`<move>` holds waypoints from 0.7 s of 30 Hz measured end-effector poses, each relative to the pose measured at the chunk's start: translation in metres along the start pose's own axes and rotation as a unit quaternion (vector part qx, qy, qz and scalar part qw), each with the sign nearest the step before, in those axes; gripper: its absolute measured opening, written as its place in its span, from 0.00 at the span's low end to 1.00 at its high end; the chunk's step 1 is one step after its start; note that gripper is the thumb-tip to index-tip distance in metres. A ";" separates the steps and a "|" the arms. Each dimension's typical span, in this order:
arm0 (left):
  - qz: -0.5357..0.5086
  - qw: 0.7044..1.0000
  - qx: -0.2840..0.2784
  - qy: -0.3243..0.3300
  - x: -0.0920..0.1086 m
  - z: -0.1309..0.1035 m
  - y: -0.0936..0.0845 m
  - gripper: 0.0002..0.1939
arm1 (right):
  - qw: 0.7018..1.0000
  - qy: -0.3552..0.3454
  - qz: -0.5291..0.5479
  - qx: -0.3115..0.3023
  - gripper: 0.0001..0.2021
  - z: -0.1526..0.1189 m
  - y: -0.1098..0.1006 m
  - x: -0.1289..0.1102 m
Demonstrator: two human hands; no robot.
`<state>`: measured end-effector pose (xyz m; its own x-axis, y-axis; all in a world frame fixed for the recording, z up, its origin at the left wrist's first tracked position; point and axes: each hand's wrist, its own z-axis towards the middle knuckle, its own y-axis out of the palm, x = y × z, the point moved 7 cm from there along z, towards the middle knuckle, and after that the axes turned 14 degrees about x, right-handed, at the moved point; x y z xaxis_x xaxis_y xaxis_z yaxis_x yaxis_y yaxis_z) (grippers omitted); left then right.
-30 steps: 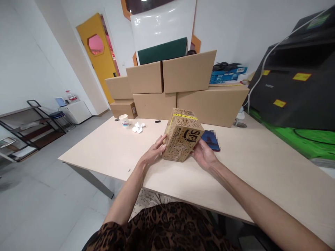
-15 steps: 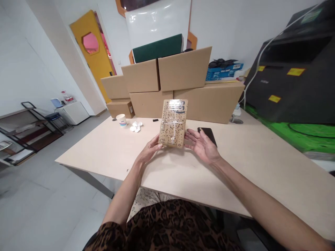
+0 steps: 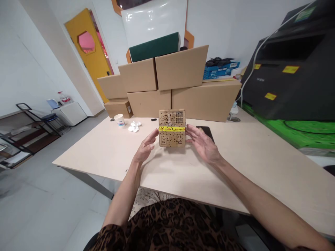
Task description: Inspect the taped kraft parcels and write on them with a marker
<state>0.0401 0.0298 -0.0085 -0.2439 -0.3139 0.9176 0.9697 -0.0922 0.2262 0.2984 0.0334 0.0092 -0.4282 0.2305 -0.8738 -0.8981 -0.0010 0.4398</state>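
My left hand (image 3: 145,149) pressed the small printed box (image 3: 172,128), fingers half-curled. The box was lifted above the table (image 3: 110,150), yellow tape across it, print unreadable. My right hand (image 3: 203,145) held its other side, fingers spread.

The small box (image 3: 172,128) is matt brown cardboard, printed black, banded with glossy yellow tape (image 3: 172,129). The surface (image 3: 261,153) is smooth, pale wood laminate. Behind stand plain matt cartons (image 3: 180,68); the phone (image 3: 206,131) looks glossy black.
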 end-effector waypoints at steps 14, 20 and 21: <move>-0.089 0.996 0.005 -0.009 0.020 -0.006 0.016 0.49 | 0.960 -0.193 -0.162 -0.122 0.34 -0.027 0.022 -0.017; -0.013 0.997 -0.045 0.055 0.019 -0.012 0.044 0.49 | 0.926 -0.274 -0.236 -0.109 0.42 -0.022 0.022 -0.013; 0.006 0.997 -0.049 0.062 0.019 -0.013 0.048 0.49 | 0.928 -0.273 -0.232 -0.105 0.40 -0.021 0.021 -0.013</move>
<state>0.0820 0.0071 0.0151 -0.2374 -0.4291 0.8715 0.9681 -0.1782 0.1759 0.2830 0.0100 0.0257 0.0735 0.7121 -0.6982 -0.9973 0.0464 -0.0577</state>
